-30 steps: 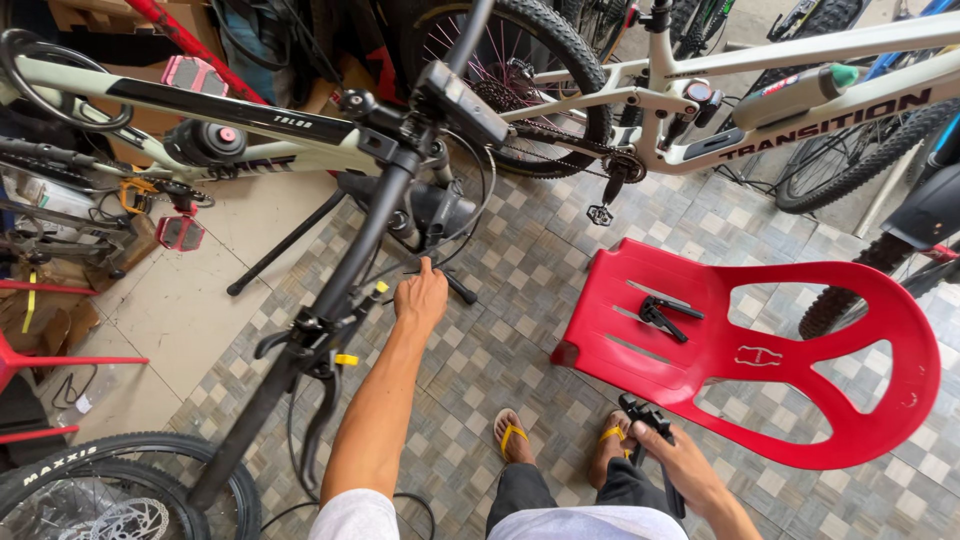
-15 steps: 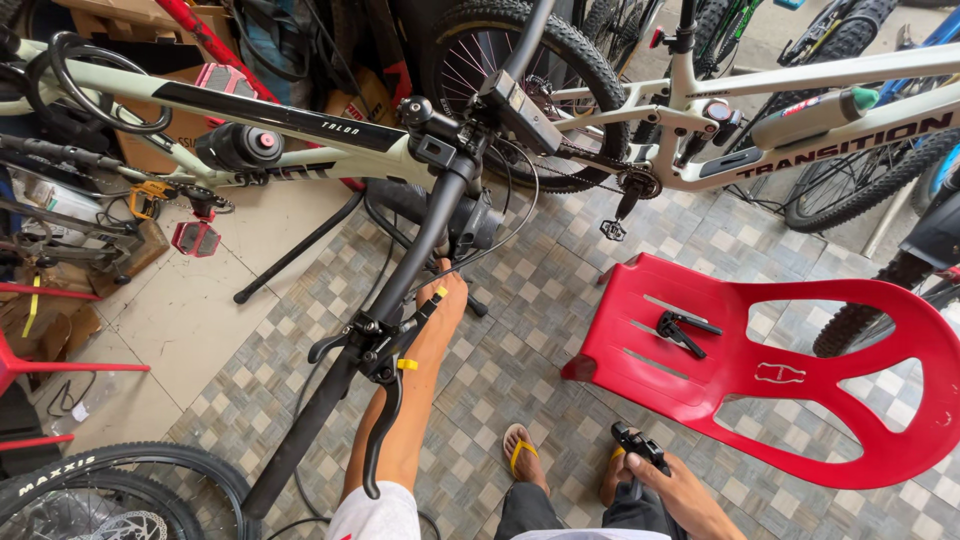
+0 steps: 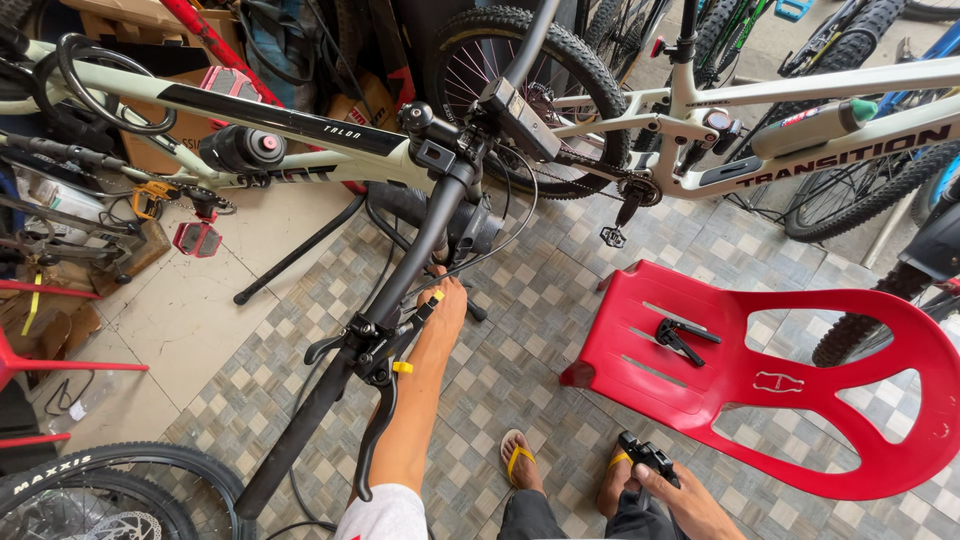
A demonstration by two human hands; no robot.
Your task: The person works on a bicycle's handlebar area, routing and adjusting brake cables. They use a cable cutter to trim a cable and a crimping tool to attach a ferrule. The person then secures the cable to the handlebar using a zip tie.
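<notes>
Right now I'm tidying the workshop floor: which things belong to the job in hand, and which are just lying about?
In hand:
handlebar
brake lever by the left hand
black part in the right hand

Lying about:
red chair
black tool
loose tyre

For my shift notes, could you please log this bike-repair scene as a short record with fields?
Setting: tiled floor, bicycles parked around
Left hand: reaching under the black handlebar, beside the brake lever
Right hand: gripping a small black part
Red plastic chair: tipped on its back, black tool lying on it
Feet: yellow-strapped sandals
</notes>
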